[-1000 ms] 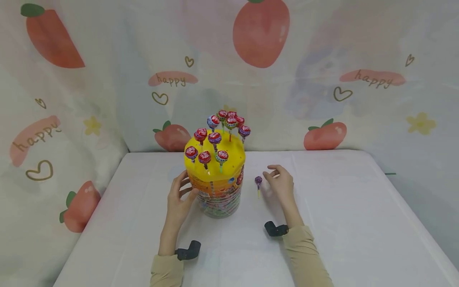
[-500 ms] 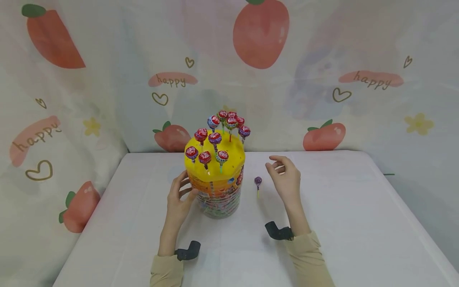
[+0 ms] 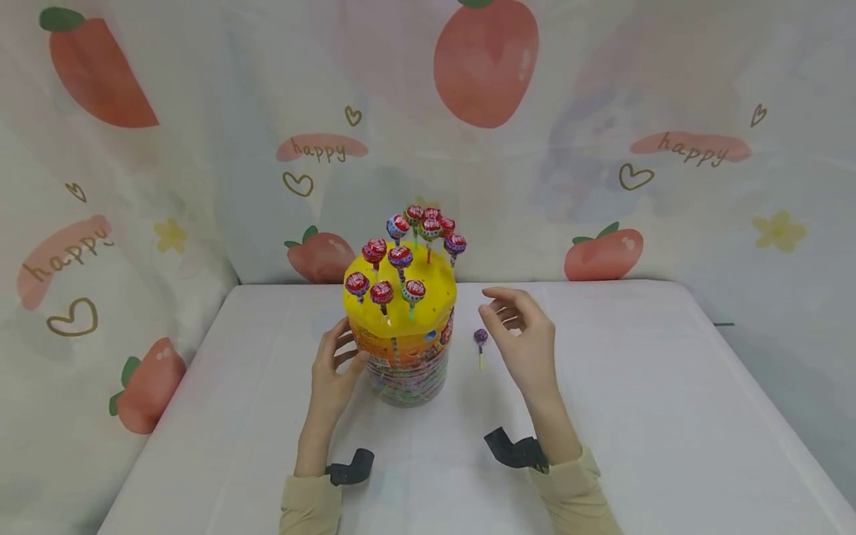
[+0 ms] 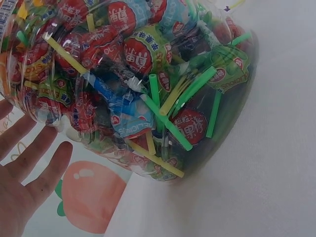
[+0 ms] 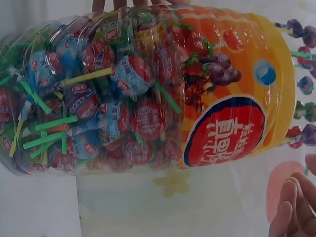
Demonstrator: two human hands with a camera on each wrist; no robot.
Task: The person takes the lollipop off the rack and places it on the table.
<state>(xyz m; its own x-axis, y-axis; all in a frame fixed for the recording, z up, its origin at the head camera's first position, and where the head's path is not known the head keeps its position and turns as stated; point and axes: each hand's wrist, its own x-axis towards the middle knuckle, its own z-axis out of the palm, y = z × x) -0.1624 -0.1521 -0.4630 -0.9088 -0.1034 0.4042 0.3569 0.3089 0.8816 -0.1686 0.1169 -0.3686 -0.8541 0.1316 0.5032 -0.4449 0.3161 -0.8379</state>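
A clear candy jar [image 3: 409, 379] packed with wrapped lollipops stands upright on the table, under a yellow lid [image 3: 435, 297]. Several lollipops [image 3: 400, 257] stick up out of that lid. My left hand [image 3: 339, 369] rests against the jar's left side; the left wrist view shows its fingers [image 4: 42, 148] spread beside the ribbed wall. To the right of the jar lies a single purple lollipop [image 3: 480, 336] with a yellow stick. My right hand [image 3: 527, 345] hovers just right of it, holding nothing, thumb and forefinger apart and the other fingers loosely bent.
A white cloth covers the table [image 3: 642, 401]. Behind it hangs a curtain [image 3: 495, 193] printed with fruit, hearts and lettering. Black wrist cameras [image 3: 353, 467] sit on both forearms.
My right hand first drew back to the right of the loose lollipop, then came back a little leftward, looking larger in the head view. The left hand, jar and loose lollipop stay put.
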